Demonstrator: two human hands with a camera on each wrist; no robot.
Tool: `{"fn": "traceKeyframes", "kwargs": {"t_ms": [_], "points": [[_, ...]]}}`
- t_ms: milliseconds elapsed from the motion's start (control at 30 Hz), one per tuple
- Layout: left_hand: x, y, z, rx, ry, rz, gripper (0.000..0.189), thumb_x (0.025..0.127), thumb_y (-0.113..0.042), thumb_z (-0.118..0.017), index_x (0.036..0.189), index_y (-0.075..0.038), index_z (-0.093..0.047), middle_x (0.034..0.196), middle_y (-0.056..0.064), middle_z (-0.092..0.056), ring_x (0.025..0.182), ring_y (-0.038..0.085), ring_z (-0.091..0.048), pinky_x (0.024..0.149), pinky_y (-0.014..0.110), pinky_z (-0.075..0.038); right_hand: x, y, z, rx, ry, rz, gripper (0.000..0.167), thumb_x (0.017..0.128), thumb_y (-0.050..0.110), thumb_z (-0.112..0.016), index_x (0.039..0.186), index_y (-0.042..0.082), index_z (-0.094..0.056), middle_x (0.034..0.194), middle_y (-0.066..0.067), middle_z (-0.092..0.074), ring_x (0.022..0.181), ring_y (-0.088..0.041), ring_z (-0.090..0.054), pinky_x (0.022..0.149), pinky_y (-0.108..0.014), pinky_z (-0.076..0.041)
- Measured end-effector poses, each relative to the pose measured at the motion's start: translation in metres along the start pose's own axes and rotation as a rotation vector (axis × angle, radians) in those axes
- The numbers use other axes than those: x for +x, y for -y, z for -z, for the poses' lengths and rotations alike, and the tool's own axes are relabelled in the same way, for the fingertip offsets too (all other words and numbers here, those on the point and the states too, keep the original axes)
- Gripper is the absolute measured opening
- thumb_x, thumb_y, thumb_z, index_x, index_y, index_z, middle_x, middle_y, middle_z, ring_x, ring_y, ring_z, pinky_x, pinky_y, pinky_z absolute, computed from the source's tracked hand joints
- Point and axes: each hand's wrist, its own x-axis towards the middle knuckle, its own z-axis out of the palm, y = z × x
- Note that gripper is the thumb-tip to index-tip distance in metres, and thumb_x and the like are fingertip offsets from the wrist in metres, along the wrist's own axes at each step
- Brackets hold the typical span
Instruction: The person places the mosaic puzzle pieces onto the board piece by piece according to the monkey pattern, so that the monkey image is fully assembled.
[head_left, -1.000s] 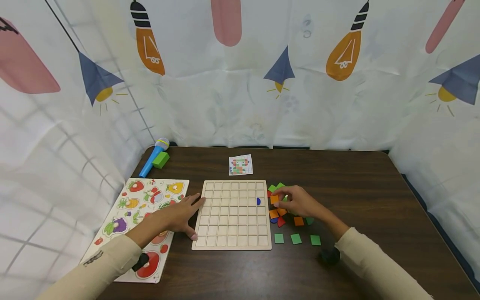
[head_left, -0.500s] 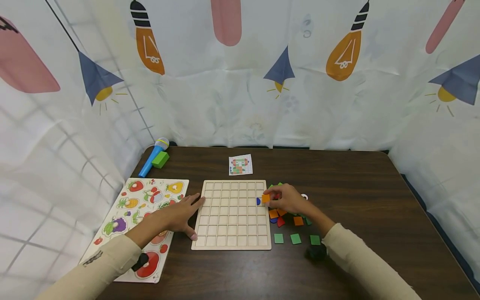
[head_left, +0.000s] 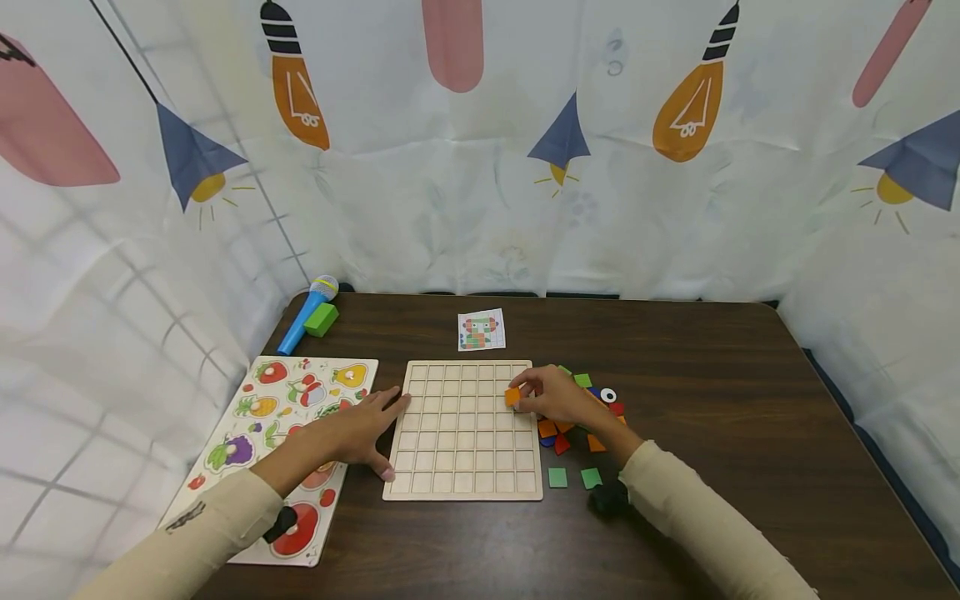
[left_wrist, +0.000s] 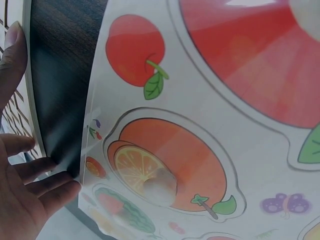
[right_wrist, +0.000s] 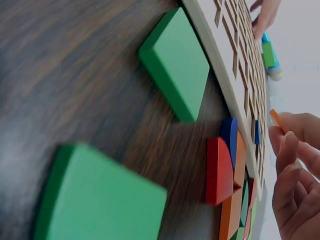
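Observation:
A pale wooden grid board (head_left: 465,454) lies mid-table. My left hand (head_left: 365,433) rests along its left edge with fingers spread; the left wrist view shows the thumb (left_wrist: 13,55) at the board's border. Over the upper right cells my right hand (head_left: 555,393) pinches a small orange square tile (head_left: 512,396) between thumb and fingertips. In the right wrist view the orange tile (right_wrist: 276,120) shows edge-on, and a blue piece (right_wrist: 257,132) sits in a cell of the board. That blue piece is hidden behind the hand and tile in the head view.
Loose tiles, including a red one (head_left: 562,443) and green squares (head_left: 557,477), lie right of the board. A fruit puzzle board (head_left: 262,467) lies at left. Behind are a pattern card (head_left: 482,330), a blue toy microphone (head_left: 306,317) and a green block (head_left: 322,320).
My right hand has carried the orange tile left from the tile pile, past the board's edge, to above its right-hand cells. My left hand has stayed in place.

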Motion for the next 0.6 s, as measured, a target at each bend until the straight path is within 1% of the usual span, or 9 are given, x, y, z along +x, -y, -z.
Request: {"fn": "traceKeyframes", "kwargs": {"t_ms": [100,167,267,400,500,600], "points": [[0.000,0.000,0.000,-0.002,-0.001,0.000,0.119,0.070,-0.058,-0.085,0.158,-0.005,-0.026,0.162,0.027,-0.022,0.148,0.049,-0.026,0.108,0.064,-0.038,0.003,0.003,-0.003,-0.021,-0.002,0.007,0.029,0.087,0.015,-0.079,0.114,0.007,-0.073,0.088,-0.003,-0.069,0.063,-0.015,-0.050,0.053,-0.025,-0.041],[0.000,0.000,0.000,-0.003,-0.001,0.000,0.119,0.070,-0.058,-0.085,0.158,-0.005,-0.026,0.162,0.027,-0.022,0.148,0.049,-0.026,0.108,0.065,-0.038,0.004,0.005,-0.005,-0.043,-0.006,0.011,0.028,0.086,0.016,-0.080,0.112,0.007,-0.074,0.085,-0.001,-0.069,0.065,-0.014,-0.050,0.053,-0.025,-0.039],[0.000,0.001,0.000,-0.004,-0.002,-0.001,0.118,0.070,-0.057,-0.085,0.158,-0.005,-0.026,0.162,0.026,-0.022,0.148,0.049,-0.025,0.108,0.065,-0.038,0.006,0.007,-0.008,-0.085,-0.013,0.013,0.027,0.085,0.017,-0.081,0.109,0.008,-0.074,0.081,0.001,-0.068,0.071,-0.013,-0.052,0.059,-0.025,-0.041],[0.000,0.001,0.000,-0.007,-0.001,-0.002,0.118,0.070,-0.057,-0.085,0.158,-0.005,-0.026,0.163,0.026,-0.022,0.148,0.050,-0.024,0.108,0.065,-0.038,0.008,0.009,-0.012,-0.128,-0.020,-0.023,0.025,0.085,0.018,-0.082,0.107,0.011,-0.075,0.079,0.004,-0.066,0.075,-0.013,-0.055,0.066,-0.026,-0.044],[0.001,0.001,0.000,-0.010,-0.001,-0.004,0.118,0.070,-0.056,-0.086,0.158,-0.005,-0.026,0.162,0.026,-0.022,0.148,0.050,-0.024,0.108,0.066,-0.037,0.010,0.009,-0.013,-0.147,-0.025,-0.046,0.024,0.084,0.019,-0.082,0.107,0.012,-0.076,0.079,0.004,-0.065,0.073,-0.012,-0.055,0.065,-0.026,-0.044],[0.001,0.001,-0.001,-0.005,-0.002,-0.005,0.118,0.070,-0.057,-0.085,0.158,-0.005,-0.026,0.162,0.027,-0.022,0.148,0.050,-0.024,0.108,0.065,-0.037,0.011,0.009,-0.013,-0.159,-0.036,-0.051,0.024,0.084,0.020,-0.082,0.106,0.013,-0.077,0.078,0.004,-0.065,0.071,-0.012,-0.054,0.063,-0.026,-0.043]]}}
